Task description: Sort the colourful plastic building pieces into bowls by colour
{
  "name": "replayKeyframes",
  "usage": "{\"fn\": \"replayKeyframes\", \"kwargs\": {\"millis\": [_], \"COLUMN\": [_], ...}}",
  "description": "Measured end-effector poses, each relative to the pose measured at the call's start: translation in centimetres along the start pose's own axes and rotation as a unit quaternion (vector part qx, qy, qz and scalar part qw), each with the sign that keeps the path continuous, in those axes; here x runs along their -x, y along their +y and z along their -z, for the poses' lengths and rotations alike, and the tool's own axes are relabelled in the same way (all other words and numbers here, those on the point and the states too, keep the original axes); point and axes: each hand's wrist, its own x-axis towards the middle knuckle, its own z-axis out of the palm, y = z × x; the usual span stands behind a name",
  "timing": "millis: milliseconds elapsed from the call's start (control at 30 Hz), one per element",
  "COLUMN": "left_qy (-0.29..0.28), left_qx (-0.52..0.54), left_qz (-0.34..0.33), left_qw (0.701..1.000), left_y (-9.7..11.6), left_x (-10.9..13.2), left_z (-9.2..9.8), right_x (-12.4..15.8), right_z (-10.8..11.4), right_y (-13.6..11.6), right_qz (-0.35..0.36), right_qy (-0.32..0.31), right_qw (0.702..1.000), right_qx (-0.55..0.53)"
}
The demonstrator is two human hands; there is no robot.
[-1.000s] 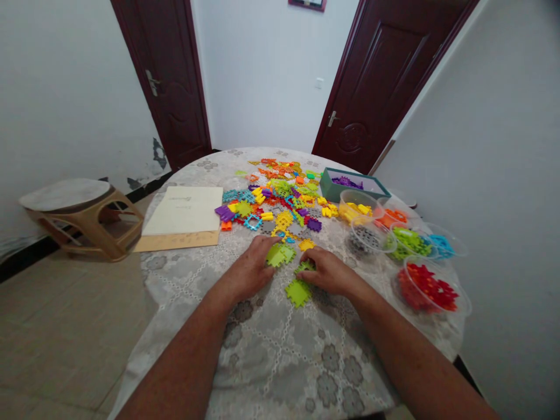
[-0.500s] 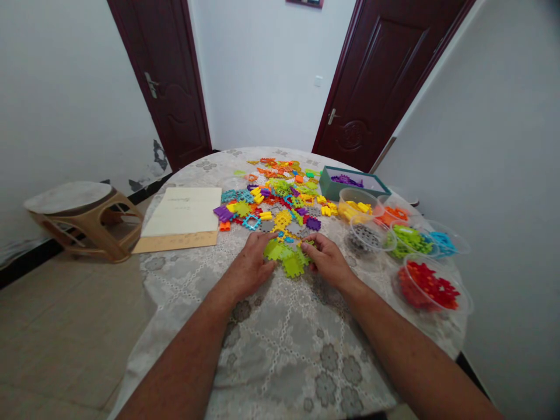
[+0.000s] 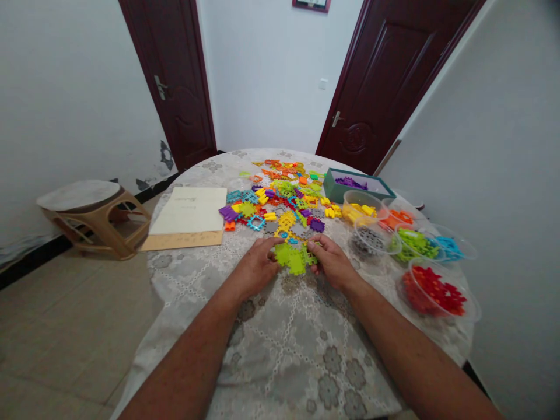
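Note:
Lime-green interlocking plastic building tiles (image 3: pixel 292 258), several joined flat together, are held between my two hands near the middle of the table. My left hand (image 3: pixel 257 265) pinches their left edge, its thumb turned toward me. On the other side my right hand (image 3: pixel 333 262) grips the right edge, thumb on top and fingers curled beneath. Just beyond the hands lies a loose pile of colourful tiles, among them a yellow tile (image 3: pixel 287 220), a purple tile (image 3: pixel 317 225) and a blue frame-shaped tile (image 3: pixel 256 222).
Clear tubs at the right hold sorted pieces: yellow (image 3: pixel 362 211), grey (image 3: pixel 370 240), green (image 3: pixel 415 242) and red (image 3: pixel 437 291). Behind them stands a green box (image 3: pixel 336 189) with purple pieces. A pale notebook (image 3: pixel 190 210) lies at the left; a stool (image 3: pixel 94 219) stands beyond the table.
The whole view has slid slightly to the right. Both hands keep hold of the green tiles, whose near edge looks a little higher, with the angle slightly altered.

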Motion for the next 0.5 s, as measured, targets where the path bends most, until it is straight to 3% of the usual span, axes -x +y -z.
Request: {"fn": "replayKeyframes", "kwargs": {"millis": [367,500], "left_qy": [-0.089,-0.092], "left_qx": [0.227,0.197], "left_qz": [0.053,0.050], "left_qw": [0.968,0.975], "left_y": [1.4,2.0], "left_x": [-0.1,0.1], "left_z": [-0.4,-0.7], "right_x": [0.4,0.7], "right_z": [-1.1,-1.5], "right_y": [0.6,0.8], "right_qz": [0.067,0.093], "right_qy": [0.049,0.058], "right_qw": [0.984,0.973], "right_qx": [0.158,0.201]}}
